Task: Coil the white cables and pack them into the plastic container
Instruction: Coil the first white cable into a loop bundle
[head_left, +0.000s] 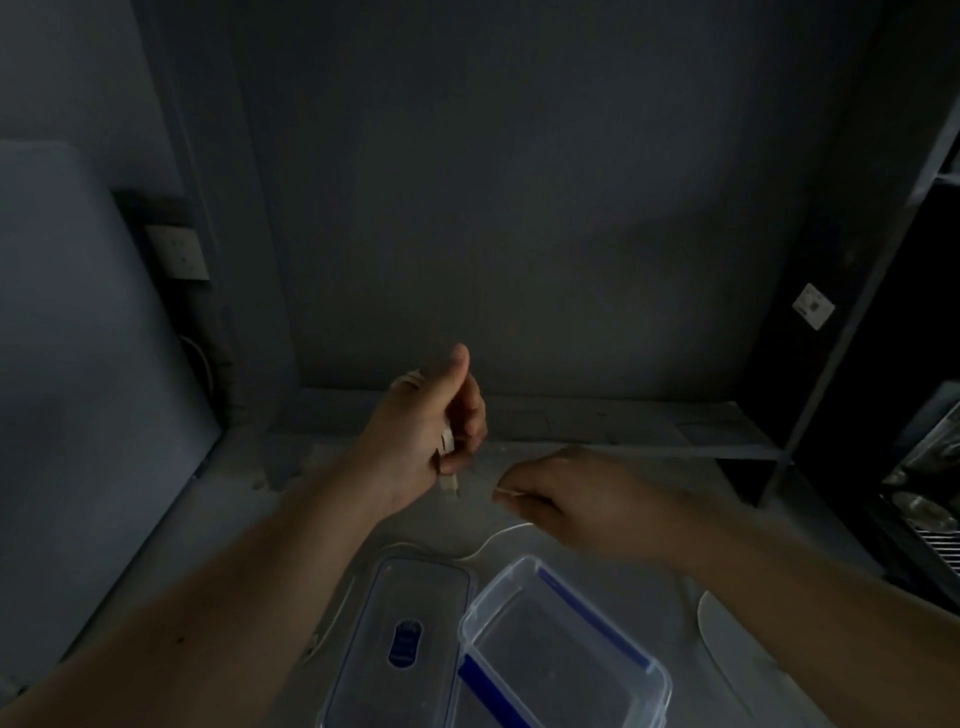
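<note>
The scene is dim. My left hand (434, 421) is raised above the table and closed around loops of a white cable (448, 480); its plug end hangs below my fingers. My right hand (566, 499) pinches the same cable's loose strand a little to the right. That strand (498, 538) curves down onto the table toward the boxes. A clear plastic container (558, 654) with blue clips stands open near the front. Its lid (400, 644) lies flat to the left, partly under the container's edge.
A grey wall and a low ledge (597, 421) close off the back of the table. A dark rack (909, 467) stands at the right. A white plate edge (719, 623) shows beside my right forearm. Another thin white cable (332, 618) lies left of the lid.
</note>
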